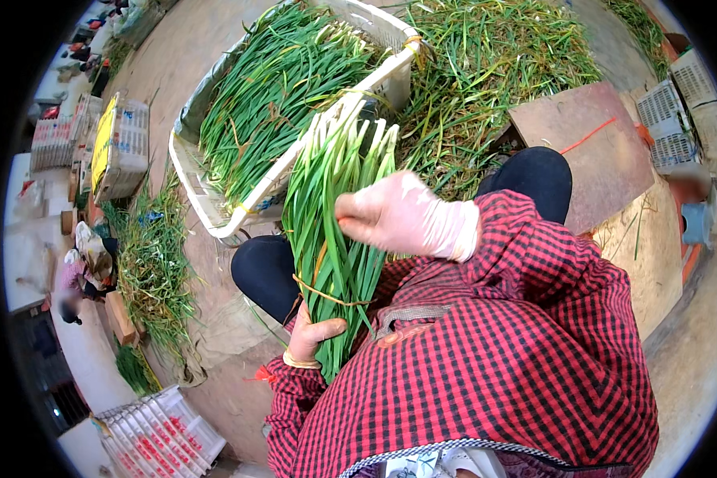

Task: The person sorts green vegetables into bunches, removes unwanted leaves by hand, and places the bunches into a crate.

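My left hand, in a thin pale glove, grips the leafy end of a bundle of what look like garlic chives. The pale stem ends point away from me, beside the crate. A thin brownish strand lies across the leaves just above my left thumb. Over the middle of the bundle is my right hand, gloved and partly blurred by motion. Its thumb and fingertips are together; whether a leaf is pinched between them is unclear. A white plastic crate filled with more chives stands in front of my knees.
Loose leaves and trimmings are heaped at the upper right, with another pile at left. A brown board is by my right knee. Stacked white crates stand at lower left. Another person is at far left.
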`<state>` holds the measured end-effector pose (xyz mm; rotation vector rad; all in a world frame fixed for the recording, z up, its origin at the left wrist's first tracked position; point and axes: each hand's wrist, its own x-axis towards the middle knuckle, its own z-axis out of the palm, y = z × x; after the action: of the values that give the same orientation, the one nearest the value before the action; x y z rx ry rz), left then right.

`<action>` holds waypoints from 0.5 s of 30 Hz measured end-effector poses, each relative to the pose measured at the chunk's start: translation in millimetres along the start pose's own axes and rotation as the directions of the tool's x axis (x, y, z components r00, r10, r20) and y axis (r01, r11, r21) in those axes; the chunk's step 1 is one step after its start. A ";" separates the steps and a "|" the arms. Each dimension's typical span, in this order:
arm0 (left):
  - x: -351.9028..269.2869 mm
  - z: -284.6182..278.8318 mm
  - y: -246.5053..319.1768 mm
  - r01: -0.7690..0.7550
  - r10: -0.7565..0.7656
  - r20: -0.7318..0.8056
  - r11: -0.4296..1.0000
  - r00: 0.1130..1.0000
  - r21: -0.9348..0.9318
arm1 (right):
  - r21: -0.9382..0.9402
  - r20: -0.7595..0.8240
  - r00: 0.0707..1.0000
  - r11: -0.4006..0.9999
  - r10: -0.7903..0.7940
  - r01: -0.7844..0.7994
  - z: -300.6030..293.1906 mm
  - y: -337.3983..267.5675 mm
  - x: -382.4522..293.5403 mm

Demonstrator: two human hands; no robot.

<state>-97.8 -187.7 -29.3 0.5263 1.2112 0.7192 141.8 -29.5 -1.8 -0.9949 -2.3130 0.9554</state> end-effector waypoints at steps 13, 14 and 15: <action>8.9 -4.1 1.0 -0.106 0.106 0.020 0.994 0.994 0.007 | 0.136 -0.168 0.972 0.981 0.162 -0.140 -51.0 27.2 3.9; 9.2 -1.1 1.3 -0.113 0.112 0.026 0.993 0.993 0.037 | 0.007 -0.078 0.982 0.985 0.174 -0.174 -54.8 32.6 12.6; 8.5 2.5 2.7 -0.121 0.119 0.035 0.990 0.992 0.067 | -0.127 0.007 0.980 0.972 0.199 -0.196 -58.5 32.7 17.8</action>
<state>-94.4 -179.5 -32.2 0.6699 1.1861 0.7700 181.5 24.9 14.9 -1.2929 -2.3479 0.9063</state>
